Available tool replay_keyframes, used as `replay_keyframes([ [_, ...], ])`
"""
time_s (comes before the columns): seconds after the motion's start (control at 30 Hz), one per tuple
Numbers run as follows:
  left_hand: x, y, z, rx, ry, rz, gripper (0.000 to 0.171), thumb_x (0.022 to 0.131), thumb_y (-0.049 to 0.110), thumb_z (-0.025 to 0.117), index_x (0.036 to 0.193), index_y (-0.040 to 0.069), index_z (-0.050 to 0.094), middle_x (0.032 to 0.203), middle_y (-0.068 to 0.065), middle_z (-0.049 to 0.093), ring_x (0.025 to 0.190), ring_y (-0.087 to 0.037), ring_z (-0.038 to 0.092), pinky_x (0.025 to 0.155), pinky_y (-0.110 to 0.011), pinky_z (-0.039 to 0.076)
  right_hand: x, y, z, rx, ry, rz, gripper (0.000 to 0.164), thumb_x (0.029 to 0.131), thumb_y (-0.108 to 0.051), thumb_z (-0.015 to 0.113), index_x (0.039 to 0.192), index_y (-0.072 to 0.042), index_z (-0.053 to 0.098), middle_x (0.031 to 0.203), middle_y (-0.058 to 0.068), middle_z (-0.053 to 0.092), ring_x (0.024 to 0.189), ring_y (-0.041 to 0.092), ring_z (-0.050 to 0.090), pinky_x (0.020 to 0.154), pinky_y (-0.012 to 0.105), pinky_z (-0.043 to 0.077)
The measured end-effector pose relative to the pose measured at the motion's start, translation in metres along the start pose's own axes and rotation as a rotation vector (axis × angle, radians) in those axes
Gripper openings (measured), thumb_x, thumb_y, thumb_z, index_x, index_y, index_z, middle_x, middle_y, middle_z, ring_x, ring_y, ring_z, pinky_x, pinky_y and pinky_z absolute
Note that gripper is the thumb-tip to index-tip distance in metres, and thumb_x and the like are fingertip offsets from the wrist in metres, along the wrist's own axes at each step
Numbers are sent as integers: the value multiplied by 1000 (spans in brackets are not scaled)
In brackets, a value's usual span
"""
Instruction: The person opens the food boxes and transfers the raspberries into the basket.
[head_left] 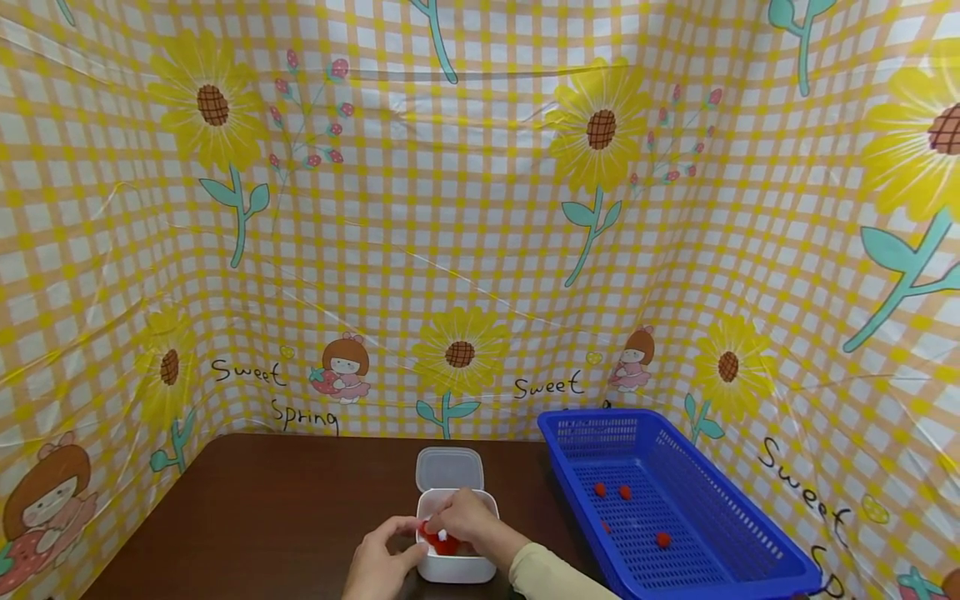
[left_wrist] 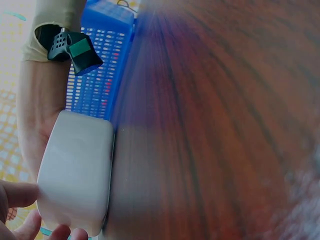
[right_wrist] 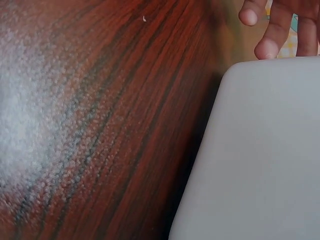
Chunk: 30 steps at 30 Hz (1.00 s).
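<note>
A white plastic box (head_left: 457, 570) stands on the table, its lid raised at the back. Bright red pieces (head_left: 444, 546) with a small white spot among them lie inside. My right hand (head_left: 467, 521) reaches over the right rim, fingers pointing down into the box beside the red pieces; I cannot tell whether it pinches one. At the left side is my left hand (head_left: 378, 557), thumb and forefinger apart, fingertips right at the wall. The left wrist view shows that hand's fingers (left_wrist: 30, 225) at one end of the box. In the right wrist view, left fingertips (right_wrist: 267, 48) meet the box's edge.
A blue slotted basket (head_left: 678, 467) stands to the right, with several small red balls (head_left: 663, 540) in it. The translucent lid (head_left: 450, 469) tilts up behind the box. Dark wood table (head_left: 247, 517) extends left; a checked, flower-printed sheet (head_left: 450, 208) encloses the back and sides.
</note>
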<state>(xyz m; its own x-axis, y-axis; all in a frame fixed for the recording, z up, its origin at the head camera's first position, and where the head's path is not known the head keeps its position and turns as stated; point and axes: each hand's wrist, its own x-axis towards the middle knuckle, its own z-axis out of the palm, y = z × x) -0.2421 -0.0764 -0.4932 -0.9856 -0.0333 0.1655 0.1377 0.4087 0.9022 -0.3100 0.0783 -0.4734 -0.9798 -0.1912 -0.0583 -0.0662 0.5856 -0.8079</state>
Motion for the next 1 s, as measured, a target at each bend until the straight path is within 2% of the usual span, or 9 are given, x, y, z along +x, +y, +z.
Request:
replay_keyframes([
  [0.2, 1, -2, 0, -2, -22, -13, 32, 85, 26, 78, 114, 13, 71, 109, -6, 73, 82, -14, 59, 72, -36, 45, -2, -1, 0, 22, -9, -2, 8, 75, -6, 79, 75, 2, 76, 67, 3, 65, 57, 11, 50, 52, 23, 45],
  [0.53, 1, 0, 0, -12, -15, -9, 33, 84, 25, 79, 114, 13, 71, 111, -8, 72, 74, -14, 55, 68, -34, 42, 2, 1, -2, 46, -13, -27, 5, 75, -4, 79, 76, 1, 78, 69, 3, 68, 59, 12, 51, 52, 24, 45],
  [0.7, 1, 1, -1, -11, -16, -13, 34, 84, 25, 79, 114, 12, 71, 112, -7, 72, 75, -15, 55, 70, -35, 43, 2, 0, -3, 78, -26, -50, 5, 75, -2, 79, 76, 3, 77, 64, 5, 66, 52, 10, 47, 49, 23, 43],
  [0.83, 2, 2, -2, -4, -23, -34, 35, 84, 27, 79, 115, 13, 71, 113, -7, 72, 79, -14, 58, 71, -36, 46, 1, -2, -5, 102, -35, -66, 6, 76, -1, 79, 76, 5, 75, 63, 5, 66, 53, 10, 46, 50, 23, 40],
  [1.0, 3, 0, -2, -6, -37, -46, 36, 85, 27, 79, 116, 13, 70, 114, -7, 72, 79, -14, 58, 70, -35, 45, 1, -6, -7, 84, -36, -56, 6, 78, -2, 78, 79, 4, 76, 71, 5, 69, 65, 14, 54, 56, 27, 49],
])
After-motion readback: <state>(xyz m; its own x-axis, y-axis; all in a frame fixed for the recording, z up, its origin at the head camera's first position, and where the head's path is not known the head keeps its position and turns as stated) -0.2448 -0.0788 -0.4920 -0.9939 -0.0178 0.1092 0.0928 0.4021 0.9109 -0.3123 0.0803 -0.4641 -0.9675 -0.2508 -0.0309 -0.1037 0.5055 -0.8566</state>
